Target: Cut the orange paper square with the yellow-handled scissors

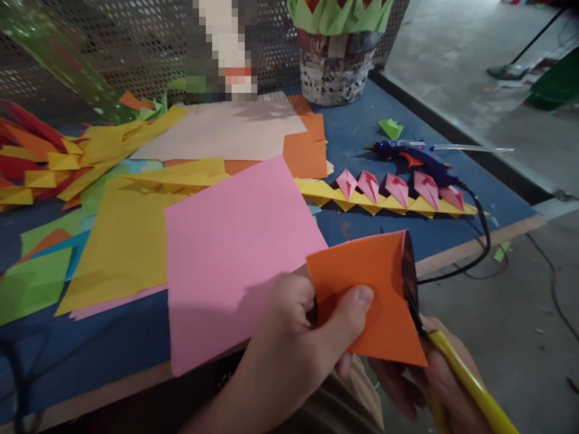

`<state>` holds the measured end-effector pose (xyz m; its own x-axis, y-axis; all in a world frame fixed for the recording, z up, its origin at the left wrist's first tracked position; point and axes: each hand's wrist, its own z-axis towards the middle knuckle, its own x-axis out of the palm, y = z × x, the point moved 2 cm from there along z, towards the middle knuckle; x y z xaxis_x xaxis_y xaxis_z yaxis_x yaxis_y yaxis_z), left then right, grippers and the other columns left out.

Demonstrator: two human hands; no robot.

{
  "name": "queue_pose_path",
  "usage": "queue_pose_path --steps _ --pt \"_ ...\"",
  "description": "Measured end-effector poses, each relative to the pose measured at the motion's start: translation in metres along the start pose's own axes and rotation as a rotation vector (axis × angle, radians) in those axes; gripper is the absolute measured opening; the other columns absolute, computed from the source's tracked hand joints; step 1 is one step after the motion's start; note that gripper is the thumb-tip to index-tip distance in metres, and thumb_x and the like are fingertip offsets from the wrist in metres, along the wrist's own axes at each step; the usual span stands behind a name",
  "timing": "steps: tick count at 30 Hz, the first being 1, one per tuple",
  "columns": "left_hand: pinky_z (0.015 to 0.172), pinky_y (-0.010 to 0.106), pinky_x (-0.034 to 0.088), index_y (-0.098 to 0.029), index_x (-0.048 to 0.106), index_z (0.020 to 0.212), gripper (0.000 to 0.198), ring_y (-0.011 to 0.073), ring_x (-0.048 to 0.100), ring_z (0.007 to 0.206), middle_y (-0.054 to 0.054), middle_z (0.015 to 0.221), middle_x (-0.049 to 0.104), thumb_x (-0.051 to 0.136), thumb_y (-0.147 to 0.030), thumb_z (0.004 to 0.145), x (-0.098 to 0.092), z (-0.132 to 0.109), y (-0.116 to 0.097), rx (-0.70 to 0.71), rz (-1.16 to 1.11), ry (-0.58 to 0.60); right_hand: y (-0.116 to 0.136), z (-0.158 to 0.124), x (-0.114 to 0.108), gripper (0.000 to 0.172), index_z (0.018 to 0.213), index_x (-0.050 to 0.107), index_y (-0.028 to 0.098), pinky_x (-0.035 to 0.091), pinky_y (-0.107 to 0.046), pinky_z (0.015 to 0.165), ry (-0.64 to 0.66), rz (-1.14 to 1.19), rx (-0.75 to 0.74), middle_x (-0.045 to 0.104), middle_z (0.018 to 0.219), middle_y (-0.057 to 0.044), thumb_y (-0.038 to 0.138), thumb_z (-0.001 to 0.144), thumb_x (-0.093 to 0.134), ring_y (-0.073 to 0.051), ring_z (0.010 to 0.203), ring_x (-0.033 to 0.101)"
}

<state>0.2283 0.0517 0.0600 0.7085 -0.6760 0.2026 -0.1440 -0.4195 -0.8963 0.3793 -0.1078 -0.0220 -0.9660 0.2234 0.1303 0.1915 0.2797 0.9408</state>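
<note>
Pinched between thumb and fingers of my left hand (312, 331) is a folded piece of orange paper (362, 271), held off the table's front edge. My right hand (452, 374) grips yellow-handled scissors (465, 374). Their dark blades reach the paper's right side, where the edge bends back and shows a slit. Part of the blades is hidden behind the paper. Beside my left hand, a square pink sheet (230, 265) lies at the table's front edge, over a yellow sheet (126, 241).
A yellow folded strip (380, 204) with several pink folded pieces lies behind. A blue glue gun (416, 158) rests at right, its cord hanging over the edge. A woven paper basket (335, 72) stands at the back. Folded paper strips (54, 150) pile up at left.
</note>
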Motion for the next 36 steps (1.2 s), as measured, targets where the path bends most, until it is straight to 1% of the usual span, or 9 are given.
queue_pose_path --steps 3,8,11,14,20,24,27,31,36 --pt "0.048 0.019 0.035 -0.020 0.055 0.072 0.045 0.0073 0.045 0.047 -0.005 0.050 0.049 0.062 -0.045 0.108 0.000 -0.001 0.000 0.010 0.007 0.018 -0.006 0.002 -0.007 0.051 0.129 0.067 0.028 0.041 -0.033 0.051 -0.085 0.012 0.011 0.049 0.064 0.001 0.070 0.102 0.057 -0.016 0.051 0.038" --pt "0.048 0.017 0.033 -0.019 0.055 0.072 0.045 0.0064 0.045 0.047 -0.005 0.050 0.050 0.064 -0.046 0.107 -0.001 0.000 0.002 0.010 0.005 -0.011 0.011 0.022 0.002 0.062 0.114 0.071 0.023 0.034 -0.030 0.041 0.206 0.018 0.106 0.046 0.053 0.003 0.081 0.097 0.056 -0.014 0.041 0.034" --pt "0.048 0.017 0.035 -0.019 0.056 0.073 0.045 0.0062 0.046 0.047 -0.005 0.051 0.050 0.064 -0.046 0.107 -0.002 0.000 0.003 -0.009 0.013 -0.019 0.023 0.026 0.003 0.064 0.104 0.070 0.023 0.034 -0.028 0.040 0.162 -0.024 0.086 0.048 0.054 0.002 0.085 0.095 0.055 -0.013 0.042 0.039" --pt "0.049 0.016 0.035 -0.019 0.056 0.073 0.045 0.0062 0.046 0.048 -0.006 0.051 0.050 0.064 -0.047 0.107 -0.002 0.000 0.004 -0.019 0.007 -0.022 0.031 0.022 0.008 0.060 0.094 0.066 0.022 0.034 -0.026 0.041 0.154 -0.019 0.059 0.052 0.059 0.000 0.081 0.097 0.057 -0.012 0.046 0.044" --pt "0.049 0.017 0.034 -0.019 0.055 0.073 0.045 0.0066 0.046 0.048 -0.006 0.050 0.050 0.065 -0.048 0.106 -0.003 -0.001 0.004 -0.022 0.024 -0.043 0.036 0.018 0.025 0.058 0.078 0.051 0.023 0.022 -0.023 0.040 0.186 0.066 0.047 0.040 0.057 0.004 0.073 0.106 0.046 -0.008 0.045 0.030" --pt "0.048 0.016 0.035 -0.019 0.057 0.075 0.043 0.0061 0.045 0.048 -0.006 0.050 0.049 0.066 -0.049 0.106 -0.003 0.000 0.004 -0.036 0.000 -0.043 0.037 0.018 0.028 0.056 0.080 0.045 0.024 0.026 -0.023 0.041 0.186 0.127 0.038 0.045 0.062 0.004 0.074 0.105 0.048 -0.007 0.047 0.031" --pt "0.048 0.015 0.034 -0.019 0.056 0.076 0.042 0.0054 0.044 0.047 -0.007 0.050 0.048 0.067 -0.048 0.105 -0.003 0.000 0.005 -0.036 -0.032 -0.052 0.038 0.017 0.028 0.057 0.083 0.041 0.025 0.024 -0.024 0.042 0.163 0.151 0.056 0.044 0.064 0.004 0.077 0.103 0.051 -0.008 0.047 0.030" --pt "0.047 0.015 0.033 -0.019 0.056 0.076 0.042 0.0053 0.043 0.046 -0.007 0.049 0.048 0.067 -0.047 0.105 -0.003 0.000 0.007 -0.025 -0.034 -0.047 0.042 0.017 0.030 0.055 0.084 0.042 0.025 0.018 -0.026 0.043 0.161 0.108 0.080 0.039 0.060 0.005 0.075 0.105 0.046 -0.008 0.047 0.031" --pt "0.047 0.016 0.034 -0.019 0.059 0.078 0.040 0.0058 0.044 0.045 -0.006 0.049 0.048 0.068 -0.048 0.104 -0.003 -0.001 0.008 -0.031 -0.023 -0.069 0.042 0.019 0.028 0.054 0.085 0.045 0.025 0.019 -0.025 0.042 0.155 0.094 0.049 0.042 0.055 0.005 0.075 0.106 0.047 -0.007 0.043 0.033"
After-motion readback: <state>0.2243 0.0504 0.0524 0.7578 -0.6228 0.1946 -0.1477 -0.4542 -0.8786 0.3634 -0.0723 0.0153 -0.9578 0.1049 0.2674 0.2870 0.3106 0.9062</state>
